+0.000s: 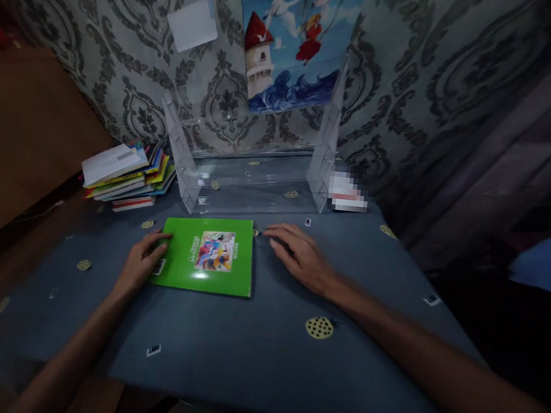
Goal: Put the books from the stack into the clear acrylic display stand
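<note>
- I see the thin, glossy green rectangular book with a colourful picture on its cover (207, 255) lying flat on the blue-grey cloth with pineapple prints (236, 358).
- I judge it light and bendy, its shiny cover a little slippery; corners could crease.
- I'd take hold by the short sides, thumb above and fingers beneath.
- My left hand (141, 262) touches the book's left edge, fingertips over the cover; I cannot tell whether any finger grips underneath.
- My right hand (302, 254) is apart from the right edge, fingers loosely spread, holding nothing.
- Behind the book stands the clear plastic rack with stepped sides (324, 166).
- Left of the rack sits the untidy stack of multicoloured books (129, 179).
</note>
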Available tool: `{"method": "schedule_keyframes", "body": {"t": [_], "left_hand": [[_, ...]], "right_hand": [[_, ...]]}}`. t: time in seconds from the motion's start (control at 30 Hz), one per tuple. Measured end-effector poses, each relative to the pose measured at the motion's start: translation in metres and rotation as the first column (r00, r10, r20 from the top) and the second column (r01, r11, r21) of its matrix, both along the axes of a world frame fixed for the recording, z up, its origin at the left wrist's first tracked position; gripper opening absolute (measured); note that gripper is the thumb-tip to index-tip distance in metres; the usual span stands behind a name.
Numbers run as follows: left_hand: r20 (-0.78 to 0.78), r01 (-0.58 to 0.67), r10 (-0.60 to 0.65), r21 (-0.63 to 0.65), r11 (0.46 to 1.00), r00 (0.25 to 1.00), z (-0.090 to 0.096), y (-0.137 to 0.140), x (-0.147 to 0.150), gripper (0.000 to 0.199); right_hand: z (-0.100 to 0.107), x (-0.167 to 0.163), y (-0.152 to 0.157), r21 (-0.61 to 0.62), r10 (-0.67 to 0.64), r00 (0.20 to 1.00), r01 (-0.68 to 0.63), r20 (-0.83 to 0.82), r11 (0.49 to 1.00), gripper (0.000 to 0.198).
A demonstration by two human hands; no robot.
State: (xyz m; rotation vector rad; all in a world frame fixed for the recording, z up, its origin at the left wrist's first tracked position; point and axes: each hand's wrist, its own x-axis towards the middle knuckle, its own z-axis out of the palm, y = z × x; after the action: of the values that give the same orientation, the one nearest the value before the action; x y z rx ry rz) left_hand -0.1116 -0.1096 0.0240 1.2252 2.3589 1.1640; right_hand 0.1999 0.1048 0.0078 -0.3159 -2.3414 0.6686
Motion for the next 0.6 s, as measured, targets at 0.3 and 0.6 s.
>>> {"method": "schedule_keyframes", "body": {"t": [0.3, 0.6], "left_hand": [[-0.158, 0.233, -0.230, -0.002, 0.972, 0.960, -0.019, 0.051, 0.076, 0.041], [-0.295, 0.465, -0.457, -0.046, 0.884, 0.839, -0.013, 0.083, 0.098, 0.037]], "right_hand": [[0.007, 0.004, -0.010, 0.201, 0.038, 0.999, -0.034, -0.018, 0.979, 0.029], [0.007, -0.007, -0.019, 0.264, 0.075, 0.958, -0.151, 0.278, 0.953, 0.032]]}}
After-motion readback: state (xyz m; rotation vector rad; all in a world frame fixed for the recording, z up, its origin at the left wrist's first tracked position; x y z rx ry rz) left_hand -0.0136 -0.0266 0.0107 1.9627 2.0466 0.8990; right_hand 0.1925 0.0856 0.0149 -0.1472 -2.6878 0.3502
